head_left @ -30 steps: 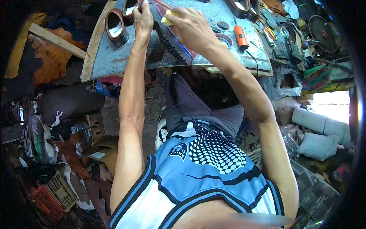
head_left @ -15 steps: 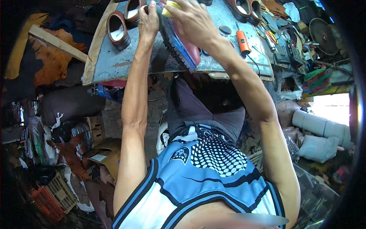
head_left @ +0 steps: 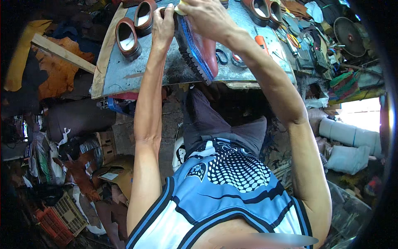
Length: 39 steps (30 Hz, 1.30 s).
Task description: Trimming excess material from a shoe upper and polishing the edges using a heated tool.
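Counter (head_left: 124,76) — grey sheet top with a pale wooden edge on the left, crowded at the far side.

Shoe in hand (head_left: 199,50) — reddish-brown upper, blue midsole band, black lugged sole; tipped on its side near the counter's near edge, sole turned left, toe end toward the body. Sole, midsole and upper look fully joined; judged late-stage work, finishing at the heel end rather than assembly.

Left hand (head_left: 163,25) — closed around the heel end of the shoe, fingers curled over the top, steadying it.

Right hand (head_left: 207,16) — folded over the shoe from above, pinching a small yellowish pad (head_left: 180,7) against it; pad mostly hidden, kind not clear.

Brown shoes, left (head_left: 126,39) — two, upright, openings up, just beside the left hand; appear complete.

Brown shoes, right (head_left: 261,8) — another pair at the far edge, openings up, likewise whole.

Orange-handled tool (head_left: 262,42) — lying loose right of the held shoe, untouched.

Scissors (head_left: 293,39) — among small tools further right.

Remaining, as judged: the wiping or rubbing of this one shoe — others already set aside.
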{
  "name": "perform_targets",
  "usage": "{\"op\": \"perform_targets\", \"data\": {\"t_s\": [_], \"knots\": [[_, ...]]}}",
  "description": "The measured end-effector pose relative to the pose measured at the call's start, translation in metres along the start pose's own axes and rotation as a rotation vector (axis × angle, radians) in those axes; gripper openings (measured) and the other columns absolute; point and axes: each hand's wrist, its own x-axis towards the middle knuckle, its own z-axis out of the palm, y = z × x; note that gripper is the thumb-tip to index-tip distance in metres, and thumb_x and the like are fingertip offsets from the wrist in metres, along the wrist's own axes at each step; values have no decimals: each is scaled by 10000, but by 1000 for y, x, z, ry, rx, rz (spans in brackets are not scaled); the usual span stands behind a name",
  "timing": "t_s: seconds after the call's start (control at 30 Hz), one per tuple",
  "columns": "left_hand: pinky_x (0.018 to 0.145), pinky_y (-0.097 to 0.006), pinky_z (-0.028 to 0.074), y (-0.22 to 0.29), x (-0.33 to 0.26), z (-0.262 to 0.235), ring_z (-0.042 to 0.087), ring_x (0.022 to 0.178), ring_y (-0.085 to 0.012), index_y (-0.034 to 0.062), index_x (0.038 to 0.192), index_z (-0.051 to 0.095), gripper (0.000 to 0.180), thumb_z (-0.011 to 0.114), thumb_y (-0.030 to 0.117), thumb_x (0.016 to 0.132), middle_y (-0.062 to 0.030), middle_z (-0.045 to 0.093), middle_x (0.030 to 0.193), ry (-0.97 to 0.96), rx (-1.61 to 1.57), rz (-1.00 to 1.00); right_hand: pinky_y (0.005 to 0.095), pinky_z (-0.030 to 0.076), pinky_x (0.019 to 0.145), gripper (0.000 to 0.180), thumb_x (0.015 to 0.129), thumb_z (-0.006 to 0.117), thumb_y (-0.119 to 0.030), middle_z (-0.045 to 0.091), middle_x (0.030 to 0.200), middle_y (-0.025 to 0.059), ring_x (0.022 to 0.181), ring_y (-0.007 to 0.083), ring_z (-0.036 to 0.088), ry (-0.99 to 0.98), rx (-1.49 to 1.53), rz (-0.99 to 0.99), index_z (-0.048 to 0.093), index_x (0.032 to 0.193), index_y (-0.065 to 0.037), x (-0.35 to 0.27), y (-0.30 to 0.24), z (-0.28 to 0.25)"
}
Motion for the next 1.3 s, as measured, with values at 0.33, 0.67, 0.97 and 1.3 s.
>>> {"op": "perform_targets", "data": {"t_s": [0.33,0.67,0.97,1.3], "knots": [[886,-385,457,-2,-12,-20,594,951,-256,-41,1160,572,549,467,476,1009,-175,637,1008,25,-17,-192,451,458,917,436,793,698,-66,644,1248,152,1080,340,617,291,264,257,640,1222,-17,-139,-49,5],[897,-406,466,28,-20,-12,620,972,-282,-10,1198,555,539,464,488,1011,-197,657,1030,75,-29,-117,418,470,865,394,839,640,-55,671,1188,111,942,298,606,261,102,136,646,1232,-69,-116,-25,30],[851,-388,484,45,-23,-11,628,912,-264,-5,1182,545,505,470,466,1016,-178,651,984,39,-21,-130,429,484,875,369,825,625,-57,669,1203,122,958,319,613,400,72,35,657,1192,-68,-29,-7,27],[892,-401,480,50,-20,-7,637,984,-298,-7,1209,540,576,464,523,998,-220,660,1031,30,-9,-90,442,492,890,323,874,603,-69,664,1218,130,1019,343,636,379,13,81,657,1192,-66,-12,-15,7]]}}
